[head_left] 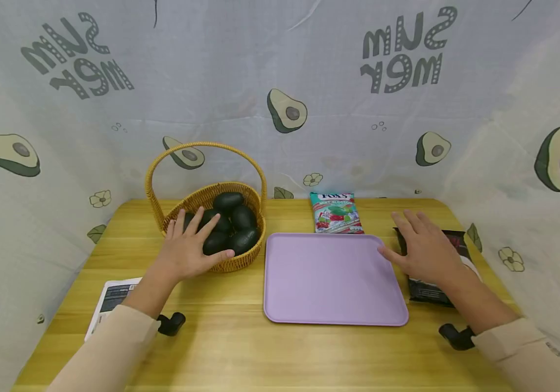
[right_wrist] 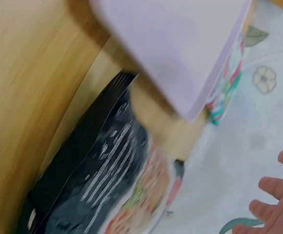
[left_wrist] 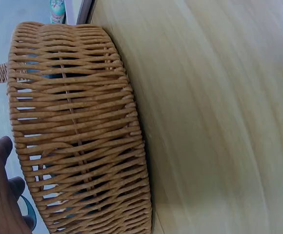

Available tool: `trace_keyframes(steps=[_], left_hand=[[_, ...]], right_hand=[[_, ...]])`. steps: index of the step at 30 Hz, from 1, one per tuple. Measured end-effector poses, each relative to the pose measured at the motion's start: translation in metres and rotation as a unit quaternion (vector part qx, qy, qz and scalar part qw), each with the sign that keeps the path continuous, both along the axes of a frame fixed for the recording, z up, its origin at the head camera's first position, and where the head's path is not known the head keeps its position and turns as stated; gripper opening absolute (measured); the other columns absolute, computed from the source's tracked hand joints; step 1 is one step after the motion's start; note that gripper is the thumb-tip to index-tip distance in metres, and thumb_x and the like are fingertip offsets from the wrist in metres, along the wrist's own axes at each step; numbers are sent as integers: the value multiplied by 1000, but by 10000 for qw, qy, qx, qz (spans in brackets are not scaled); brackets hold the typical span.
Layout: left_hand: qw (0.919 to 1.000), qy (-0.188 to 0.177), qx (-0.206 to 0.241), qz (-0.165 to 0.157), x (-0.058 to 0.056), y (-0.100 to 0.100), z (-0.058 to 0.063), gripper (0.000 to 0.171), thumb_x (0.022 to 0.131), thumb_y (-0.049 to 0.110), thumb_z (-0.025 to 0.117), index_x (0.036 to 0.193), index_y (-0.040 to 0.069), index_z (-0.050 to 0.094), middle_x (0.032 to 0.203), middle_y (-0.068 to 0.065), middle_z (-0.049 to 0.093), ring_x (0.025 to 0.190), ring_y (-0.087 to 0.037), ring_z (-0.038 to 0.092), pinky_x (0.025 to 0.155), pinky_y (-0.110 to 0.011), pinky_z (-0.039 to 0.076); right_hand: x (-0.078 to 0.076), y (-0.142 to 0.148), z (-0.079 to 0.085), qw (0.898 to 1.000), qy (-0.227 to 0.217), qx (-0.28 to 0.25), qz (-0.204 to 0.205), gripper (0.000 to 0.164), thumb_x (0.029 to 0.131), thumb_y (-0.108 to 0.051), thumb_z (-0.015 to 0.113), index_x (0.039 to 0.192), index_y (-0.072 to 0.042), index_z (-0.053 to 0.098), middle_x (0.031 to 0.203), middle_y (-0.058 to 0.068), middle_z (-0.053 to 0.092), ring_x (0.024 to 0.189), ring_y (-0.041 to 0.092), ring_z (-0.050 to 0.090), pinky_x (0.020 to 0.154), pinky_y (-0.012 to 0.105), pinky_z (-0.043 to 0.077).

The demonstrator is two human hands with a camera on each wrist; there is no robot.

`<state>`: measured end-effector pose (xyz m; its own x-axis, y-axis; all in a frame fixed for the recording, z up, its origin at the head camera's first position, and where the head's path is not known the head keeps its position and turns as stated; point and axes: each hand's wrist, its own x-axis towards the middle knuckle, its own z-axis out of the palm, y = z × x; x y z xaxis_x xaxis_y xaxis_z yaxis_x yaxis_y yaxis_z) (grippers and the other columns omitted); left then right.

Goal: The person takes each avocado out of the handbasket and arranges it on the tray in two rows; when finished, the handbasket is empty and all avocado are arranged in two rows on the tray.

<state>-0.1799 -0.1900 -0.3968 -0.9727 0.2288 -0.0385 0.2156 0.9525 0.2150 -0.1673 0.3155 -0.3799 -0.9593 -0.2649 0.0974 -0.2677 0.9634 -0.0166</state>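
In the head view, my left hand (head_left: 186,247) is spread over the front left of a wicker basket (head_left: 233,267) with a tall handle. Several dark green avocados (head_left: 244,241) lie in that basket, some hidden behind the fingers. The left wrist view shows the woven basket side (left_wrist: 78,126) close up, with the fingertips (left_wrist: 17,186) at its rim. My right hand (head_left: 426,250), fingers spread and holding nothing, hovers above a black food packet (head_left: 426,291). Left of that hand lies a lilac tray (head_left: 333,277) with nothing on it.
Behind the tray stands a teal Fox's candy bag (head_left: 337,213). A white packet with a dark label (head_left: 113,296) lies at the left, partly under my left forearm. A curtain printed with avocados (head_left: 287,111) hangs round the wooden table (head_left: 221,337).
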Motion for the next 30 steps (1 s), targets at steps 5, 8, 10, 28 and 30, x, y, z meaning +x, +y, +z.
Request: trace_keyframes(steps=[5, 8, 10, 28, 30], left_hand=[[9998, 192, 91, -22, 5, 3, -2, 98, 86, 84, 49, 164, 30, 22, 173, -15, 9, 155, -54, -2, 122, -71, 3], [9989, 412, 227, -31, 8, 5, -4, 96, 87, 81, 53, 163, 29, 27, 172, -16, 14, 154, -55, 3, 121, -72, 6], [9978, 576, 327, -9, 10, 6, -7, 94, 87, 79, 55, 162, 28, 31, 170, -17, 17, 154, -55, 8, 120, -73, 10], [9232, 1865, 3103, 1287, 31, 16, -43, 61, 93, 39, 73, 144, 12, 55, 165, -22, 20, 147, -50, 8, 112, -72, 14], [9050, 2031, 3385, 1586, 33, 18, -48, 59, 92, 36, 74, 142, 11, 56, 166, -21, 18, 147, -48, 6, 112, -72, 16]], right_hand=[[3, -19, 4, 9995, 137, -201, 216, 89, 93, -54, 68, 154, 3, 38, 155, 34, 37, 142, 57, 32, 116, 69, 27], [5, -33, 5, 9980, 324, -384, 390, 86, 90, -48, 73, 153, 1, 41, 152, 33, 42, 140, 54, 37, 113, 69, 34], [7, -45, 6, 9963, 411, -563, 509, 85, 89, -45, 76, 152, 0, 42, 150, 31, 44, 138, 52, 42, 110, 68, 38], [-1, -159, 9, 9784, 222, -1514, 1391, 63, 95, -41, 71, 148, -13, 52, 150, 13, 53, 136, 36, 52, 104, 55, 51], [-4, -172, 8, 9764, 145, -1556, 1491, 61, 95, -42, 70, 147, -14, 53, 149, 11, 54, 136, 33, 53, 104, 54, 51]])
